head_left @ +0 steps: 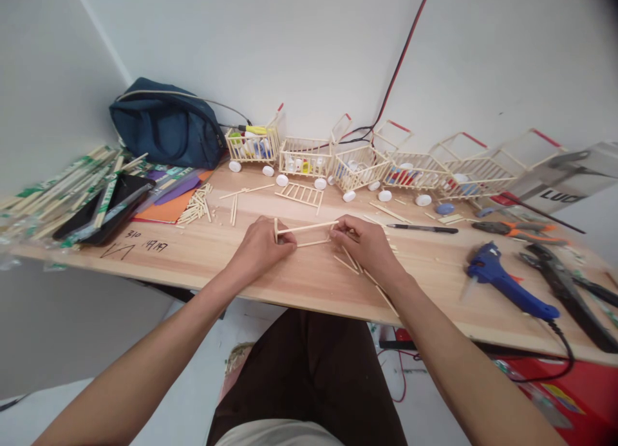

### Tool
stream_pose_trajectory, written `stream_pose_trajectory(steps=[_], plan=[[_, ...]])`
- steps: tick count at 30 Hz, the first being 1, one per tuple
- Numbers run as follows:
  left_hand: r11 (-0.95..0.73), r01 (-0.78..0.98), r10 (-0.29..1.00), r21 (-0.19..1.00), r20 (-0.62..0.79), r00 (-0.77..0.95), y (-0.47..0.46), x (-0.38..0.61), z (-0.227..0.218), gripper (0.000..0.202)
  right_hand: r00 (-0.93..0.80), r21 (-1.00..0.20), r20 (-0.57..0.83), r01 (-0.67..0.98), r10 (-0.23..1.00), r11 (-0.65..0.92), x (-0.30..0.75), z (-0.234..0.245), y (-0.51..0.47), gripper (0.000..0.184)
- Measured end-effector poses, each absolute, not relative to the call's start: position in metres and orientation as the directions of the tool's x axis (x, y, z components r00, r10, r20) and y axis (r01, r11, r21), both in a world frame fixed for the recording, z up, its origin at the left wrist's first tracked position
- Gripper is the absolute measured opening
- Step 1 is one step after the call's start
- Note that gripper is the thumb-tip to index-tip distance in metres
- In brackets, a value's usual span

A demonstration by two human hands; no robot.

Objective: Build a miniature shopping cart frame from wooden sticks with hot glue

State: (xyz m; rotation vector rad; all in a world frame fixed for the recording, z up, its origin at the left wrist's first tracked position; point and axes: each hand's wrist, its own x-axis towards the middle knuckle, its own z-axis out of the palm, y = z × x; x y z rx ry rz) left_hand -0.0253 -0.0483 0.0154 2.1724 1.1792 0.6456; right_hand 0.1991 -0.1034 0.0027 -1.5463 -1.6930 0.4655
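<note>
My left hand (263, 245) and my right hand (367, 243) pinch the two ends of a small frame of thin wooden sticks (305, 234), held just above the wooden table (309, 275). The left fingers close on the frame's left upright, the right fingers on its right end. Loose sticks (352, 260) lie under and beside my right hand. A finished stick ladder panel (300, 194) lies flat behind the frame.
Several stick carts with white wheels (358, 164) line the wall. A blue glue gun (506, 284), pliers (519, 228), a black pen (421, 228) sit right. A navy bag (167, 125), chopstick packets (67, 185) and coloured sheets (168, 201) sit left.
</note>
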Motion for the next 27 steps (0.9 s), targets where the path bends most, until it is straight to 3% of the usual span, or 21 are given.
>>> stream_pose_trajectory(steps=[8,15,19,27], plan=[[-0.435,0.577,0.86,0.691,0.127,0.495,-0.048,-0.027,0.015,0.013,0.049,-0.712,0.3,0.676,0.953,0.189,0.199,0.003,-0.104,0.008],[-0.319,0.387,0.905,0.865,0.157,0.395,-0.049,-0.036,0.01,0.034,0.063,-0.702,0.306,0.689,0.95,0.18,0.199,0.002,-0.104,0.01],[-0.299,0.279,0.926,0.912,0.207,0.316,-0.053,-0.037,0.014,0.026,0.054,-0.696,0.306,0.694,0.95,0.185,0.199,0.001,-0.104,0.01],[-0.32,0.301,0.928,0.898,0.235,0.288,-0.054,-0.036,0.017,0.02,0.052,-0.694,0.301,0.696,0.952,0.182,0.199,0.001,-0.104,0.009]])
